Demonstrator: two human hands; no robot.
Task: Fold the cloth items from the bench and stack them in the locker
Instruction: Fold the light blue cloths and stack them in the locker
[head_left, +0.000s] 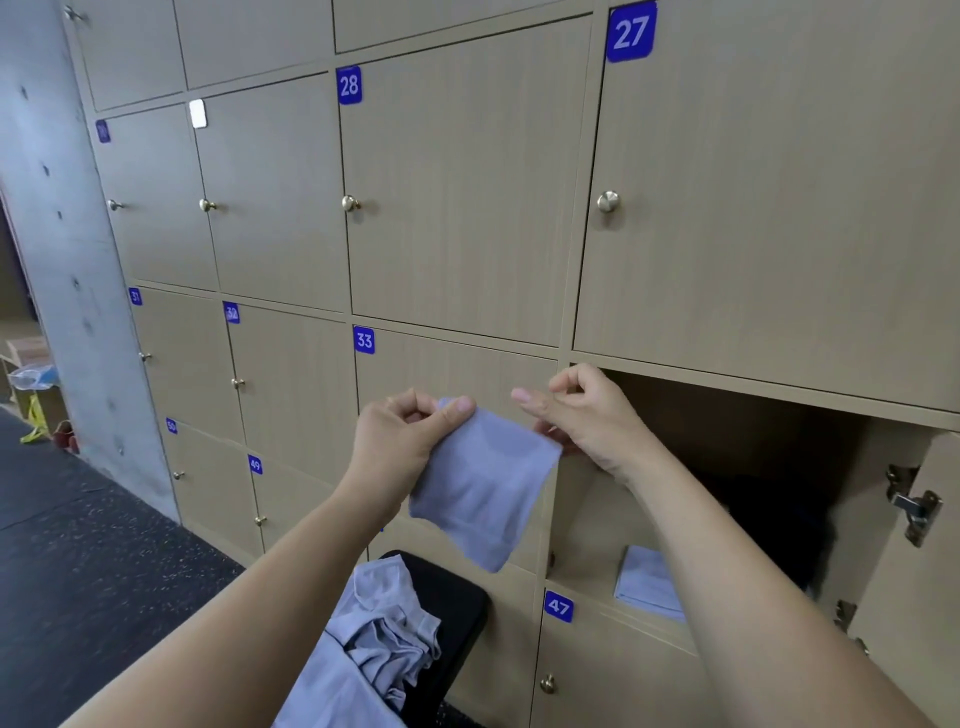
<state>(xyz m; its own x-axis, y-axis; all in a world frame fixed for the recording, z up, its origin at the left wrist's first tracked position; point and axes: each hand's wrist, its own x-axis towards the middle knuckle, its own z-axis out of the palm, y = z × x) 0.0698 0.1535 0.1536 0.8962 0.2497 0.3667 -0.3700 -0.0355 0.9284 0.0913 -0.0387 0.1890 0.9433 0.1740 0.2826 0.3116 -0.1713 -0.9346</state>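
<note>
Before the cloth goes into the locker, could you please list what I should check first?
1. Left hand pinches the cloth at its top corner: ok.
2. Right hand grip on the opposite edge: cannot tell, its fingers are partly hidden behind the cloth.
3. Fold finished and flat: cannot tell.
4. Locker open: ok.
5. Folded stack inside to lay it on: ok.
6. Bench cleared: not ok, a crumpled pile remains.

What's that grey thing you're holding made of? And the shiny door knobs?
The cloth looks like thin, soft fabric with a matte finish, since it hangs limp. The knobs look like polished, brass-coloured metal, because they glint.
</note>
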